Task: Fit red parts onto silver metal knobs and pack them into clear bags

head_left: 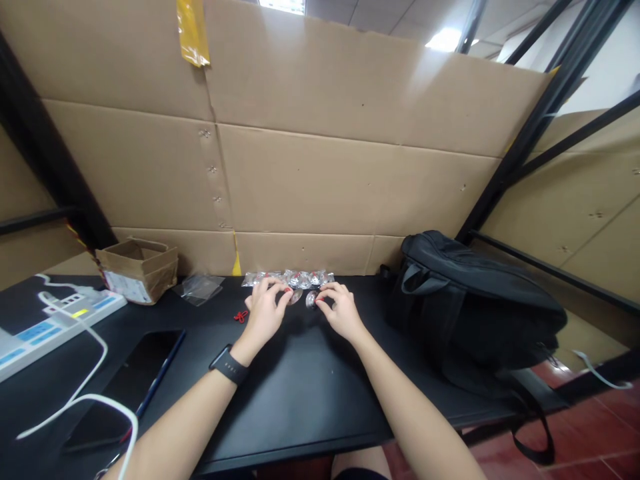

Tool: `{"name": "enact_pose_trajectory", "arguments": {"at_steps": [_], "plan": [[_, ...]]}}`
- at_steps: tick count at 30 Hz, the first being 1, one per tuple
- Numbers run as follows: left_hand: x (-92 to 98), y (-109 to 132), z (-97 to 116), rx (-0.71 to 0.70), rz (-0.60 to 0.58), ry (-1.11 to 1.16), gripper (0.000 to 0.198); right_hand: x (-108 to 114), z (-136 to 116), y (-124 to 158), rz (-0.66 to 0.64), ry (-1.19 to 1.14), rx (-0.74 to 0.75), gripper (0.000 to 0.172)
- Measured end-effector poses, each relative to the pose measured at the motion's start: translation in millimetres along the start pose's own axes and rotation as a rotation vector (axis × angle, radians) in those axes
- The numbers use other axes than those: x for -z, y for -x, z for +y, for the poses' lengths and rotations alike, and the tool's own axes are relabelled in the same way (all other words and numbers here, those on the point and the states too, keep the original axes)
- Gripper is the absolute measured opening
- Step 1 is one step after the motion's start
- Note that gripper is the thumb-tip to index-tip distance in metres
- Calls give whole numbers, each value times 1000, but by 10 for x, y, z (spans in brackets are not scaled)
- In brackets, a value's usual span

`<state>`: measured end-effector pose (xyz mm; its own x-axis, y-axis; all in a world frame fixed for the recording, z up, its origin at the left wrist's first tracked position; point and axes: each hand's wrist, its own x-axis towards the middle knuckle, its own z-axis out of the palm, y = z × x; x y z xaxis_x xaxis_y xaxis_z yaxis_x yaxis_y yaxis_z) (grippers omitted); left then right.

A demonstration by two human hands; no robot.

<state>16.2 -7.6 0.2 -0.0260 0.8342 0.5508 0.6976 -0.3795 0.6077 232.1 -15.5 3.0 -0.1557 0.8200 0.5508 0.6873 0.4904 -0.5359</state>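
My left hand (268,311) is closed in a pinch on a small silvery finger cymbal (297,296), with a bit of red at the fingertips. Opposite it, my right hand (343,309) pinches a second shiny finger cymbal (311,300) by its red part. The two discs face each other with a small gap between them. Behind the hands, against the cardboard, lies a row of similar silvery discs in clear plastic wrap (299,278), partly hidden by the fingers. A looped red cord (241,317) rests on the black tabletop (300,393), left of my left hand.
At the left are a white power strip (65,327) with a white cable, a dark phone (130,387), an open cardboard box (145,267) and clear plastic bags (200,289). A black backpack (470,313) stands at the right. Cardboard panels (350,180) wall the back.
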Motion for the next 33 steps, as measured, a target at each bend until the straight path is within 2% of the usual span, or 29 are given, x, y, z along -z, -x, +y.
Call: {"name": "enact_pose_trajectory", "arguments": {"at_steps": [3,6,8,10,14,18,23,27,30,31,33], "plan": [[-77,-29,-87,128,-18,315,27,4,-55,-5,113,-141,19,8],[-144,-4,-76,263,-81,654,33,-26,-154,1,203,-270,42,10],[-172,34,-16,328,-145,811,36,-81,-213,15,197,-340,35,11],[-191,71,51,336,-187,871,37,-153,-246,33,133,-458,-3,12],[-203,99,116,270,-144,735,31,-255,-225,61,6,-753,-162,21],[-178,88,93,143,-91,490,25,-270,-164,61,-47,-872,-266,40],[-150,99,83,123,-66,274,21,-269,-143,59,-101,-957,-319,50],[-112,84,128,73,-130,251,22,-249,-153,54,-106,-884,-262,56],[26,-8,91,39,-183,117,28,-226,-132,41,-91,-816,-249,58],[108,-57,38,53,-164,21,30,-214,-118,35,-82,-801,-261,59],[322,-164,-148,122,-41,-232,34,-176,-86,19,-54,-783,-289,60]]}}
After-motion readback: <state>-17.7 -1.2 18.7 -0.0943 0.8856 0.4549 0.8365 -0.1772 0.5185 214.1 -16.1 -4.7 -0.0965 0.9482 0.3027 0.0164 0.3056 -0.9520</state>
